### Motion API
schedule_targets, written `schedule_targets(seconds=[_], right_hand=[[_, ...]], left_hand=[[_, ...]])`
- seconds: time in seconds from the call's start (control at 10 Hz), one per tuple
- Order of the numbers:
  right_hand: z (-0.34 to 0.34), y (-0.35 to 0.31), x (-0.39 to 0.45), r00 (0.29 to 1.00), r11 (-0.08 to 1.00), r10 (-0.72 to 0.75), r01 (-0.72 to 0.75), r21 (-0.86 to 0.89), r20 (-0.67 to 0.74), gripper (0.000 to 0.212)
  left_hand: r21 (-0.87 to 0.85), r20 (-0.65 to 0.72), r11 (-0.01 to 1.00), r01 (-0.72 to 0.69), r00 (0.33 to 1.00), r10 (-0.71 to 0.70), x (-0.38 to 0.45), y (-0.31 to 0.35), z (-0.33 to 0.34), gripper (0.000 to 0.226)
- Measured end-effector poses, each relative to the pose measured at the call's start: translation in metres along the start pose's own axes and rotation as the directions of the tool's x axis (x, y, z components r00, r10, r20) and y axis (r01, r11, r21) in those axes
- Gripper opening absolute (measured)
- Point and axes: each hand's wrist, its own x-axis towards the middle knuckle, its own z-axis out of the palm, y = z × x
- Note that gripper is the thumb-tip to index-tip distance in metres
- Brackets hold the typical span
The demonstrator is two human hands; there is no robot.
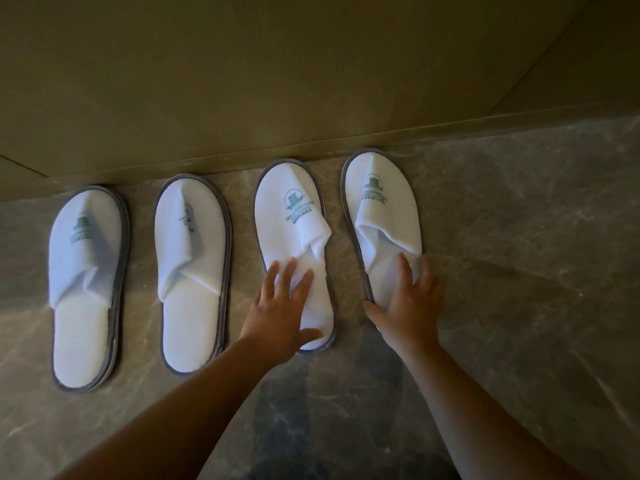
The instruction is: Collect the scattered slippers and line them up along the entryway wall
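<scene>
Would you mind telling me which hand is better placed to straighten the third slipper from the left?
The left hand: it already lies flat on that slipper's heel, while the right hand rests on the rightmost slipper.

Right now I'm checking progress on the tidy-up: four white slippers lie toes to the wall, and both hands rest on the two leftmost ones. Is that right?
Not quite. The head view shows four white slippers with toes to the wall, but the left hand rests on the third slipper and the right hand on the fourth slipper, the two rightmost. The two leftmost slippers lie untouched.
</scene>
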Motion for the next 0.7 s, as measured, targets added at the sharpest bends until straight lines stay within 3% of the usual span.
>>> schedule_targets(seconds=[0.6, 0.7], right_hand=[[-0.007, -0.002, 0.002, 0.999, 1.0, 0.023, -0.023, -0.015, 0.032, 0.093], [-0.023, -0.006, 0.0, 0.997, 0.997, -0.078, 0.079, 0.006, -0.025, 0.082]], left_hand=[[-0.036, -0.05, 0.999, 0.013, 0.999, -0.014, 0.0, 0.001, -0.003, 0.091], [-0.063, -0.048, 0.998, 0.012, 0.999, -0.015, -0.006, 0.005, -0.017, 0.088]])
